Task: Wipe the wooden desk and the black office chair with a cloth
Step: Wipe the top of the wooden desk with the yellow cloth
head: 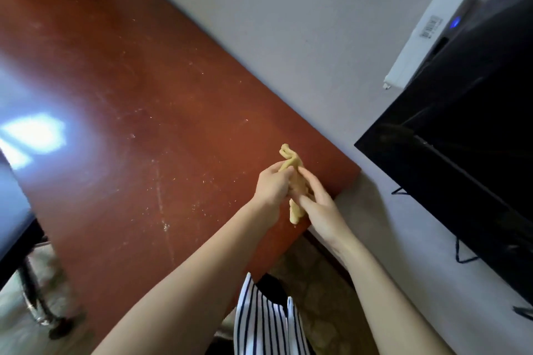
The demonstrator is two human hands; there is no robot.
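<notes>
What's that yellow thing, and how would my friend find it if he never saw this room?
Start at the big reddish-brown wooden desk that runs along the white wall. Go to its near right corner, where the left hand and right hand meet. The yellow cloth is bunched and twisted between them, the only bright yellow, soft thing there.

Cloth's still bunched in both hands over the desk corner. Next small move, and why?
Probably spread the cloth flat and press it onto the desk. It is twisted between the left hand and right hand, above the surface, and pale specks and streaks still show across the wood.
</notes>
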